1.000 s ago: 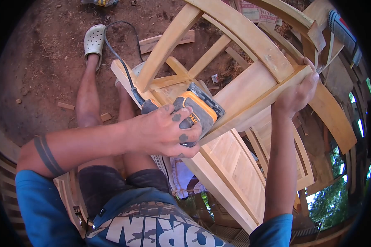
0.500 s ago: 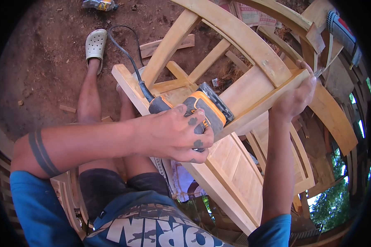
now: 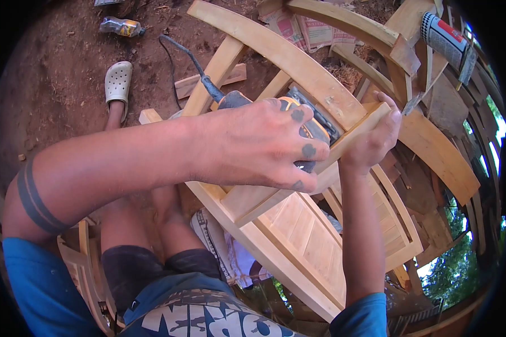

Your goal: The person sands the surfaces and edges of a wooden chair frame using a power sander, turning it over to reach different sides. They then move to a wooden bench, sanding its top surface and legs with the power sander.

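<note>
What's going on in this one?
A person is working on a partly built wooden frame outdoors. Their left hand holds an orange and black corded power tool, apparently a sander, close against the frame near a curved rail; the hand hides much of it, so exact contact is unclear. Their right hand steadies one end of the frame.

Hands, tool and small things, counted
One left hand (image 3: 258,143), one right hand (image 3: 371,140), one sander (image 3: 319,132), one cord (image 3: 209,87), one plastic bottle (image 3: 120,27) and one whole clog (image 3: 118,85) can be seen.
</note>
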`<state>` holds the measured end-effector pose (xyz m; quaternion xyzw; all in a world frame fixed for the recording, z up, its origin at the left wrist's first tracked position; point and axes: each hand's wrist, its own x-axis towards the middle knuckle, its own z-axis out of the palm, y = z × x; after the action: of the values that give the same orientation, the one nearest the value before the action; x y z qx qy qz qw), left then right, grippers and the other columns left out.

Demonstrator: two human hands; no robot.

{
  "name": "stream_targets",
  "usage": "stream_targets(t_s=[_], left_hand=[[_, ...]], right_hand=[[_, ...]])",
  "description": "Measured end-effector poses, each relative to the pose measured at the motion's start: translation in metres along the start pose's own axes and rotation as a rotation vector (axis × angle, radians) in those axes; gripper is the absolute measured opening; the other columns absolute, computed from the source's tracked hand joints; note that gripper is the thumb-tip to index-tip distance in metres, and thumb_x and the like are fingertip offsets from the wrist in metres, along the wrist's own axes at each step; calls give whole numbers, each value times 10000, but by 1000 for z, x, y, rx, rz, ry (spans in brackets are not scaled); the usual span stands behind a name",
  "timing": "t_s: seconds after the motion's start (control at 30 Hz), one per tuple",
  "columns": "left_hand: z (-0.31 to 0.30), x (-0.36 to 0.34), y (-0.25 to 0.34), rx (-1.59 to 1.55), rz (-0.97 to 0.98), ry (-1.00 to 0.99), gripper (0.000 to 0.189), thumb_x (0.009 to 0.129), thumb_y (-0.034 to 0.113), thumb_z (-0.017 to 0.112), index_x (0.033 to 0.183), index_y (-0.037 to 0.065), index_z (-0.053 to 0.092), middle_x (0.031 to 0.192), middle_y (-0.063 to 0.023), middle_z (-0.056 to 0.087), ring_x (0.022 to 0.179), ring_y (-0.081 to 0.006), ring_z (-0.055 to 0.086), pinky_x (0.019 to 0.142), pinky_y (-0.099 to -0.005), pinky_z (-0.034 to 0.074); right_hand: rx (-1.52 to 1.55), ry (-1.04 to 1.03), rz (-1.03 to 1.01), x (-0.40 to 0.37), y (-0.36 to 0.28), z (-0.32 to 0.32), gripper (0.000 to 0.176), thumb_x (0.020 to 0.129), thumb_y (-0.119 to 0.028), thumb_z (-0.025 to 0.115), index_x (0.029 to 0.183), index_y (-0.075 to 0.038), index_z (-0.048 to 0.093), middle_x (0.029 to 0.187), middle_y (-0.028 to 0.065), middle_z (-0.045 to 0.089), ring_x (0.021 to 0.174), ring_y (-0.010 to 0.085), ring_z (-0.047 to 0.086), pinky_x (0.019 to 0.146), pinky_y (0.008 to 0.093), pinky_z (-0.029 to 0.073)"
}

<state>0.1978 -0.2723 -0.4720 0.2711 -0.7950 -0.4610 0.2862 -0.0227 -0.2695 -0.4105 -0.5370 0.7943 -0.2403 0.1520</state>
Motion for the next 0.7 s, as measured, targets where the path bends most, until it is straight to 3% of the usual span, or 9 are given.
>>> stream_targets(t_s=[0.23, 0.7], left_hand=[[-6, 6, 0, 0, -34, 37, 318, 818, 301, 678, 1113, 233, 580, 1105, -117, 575, 1044, -363, 638, 723, -436, 579], [-11, -11, -18, -21, -151, 92, 351, 804, 287, 697, 1128, 224, 579, 1099, -122, 577, 1039, -360, 639, 744, -435, 573]], right_hand=[[67, 8, 59, 0, 3, 0, 509, 1096, -378, 302, 1060, 13, 627, 1043, 94, 629, 1011, 183, 548, 959, 336, 407], [-5, -10, -31, 2, 7, -1, 533, 1097, -388, 289, 1062, 24, 626, 1053, 100, 626, 1029, 199, 550, 980, 343, 398]])
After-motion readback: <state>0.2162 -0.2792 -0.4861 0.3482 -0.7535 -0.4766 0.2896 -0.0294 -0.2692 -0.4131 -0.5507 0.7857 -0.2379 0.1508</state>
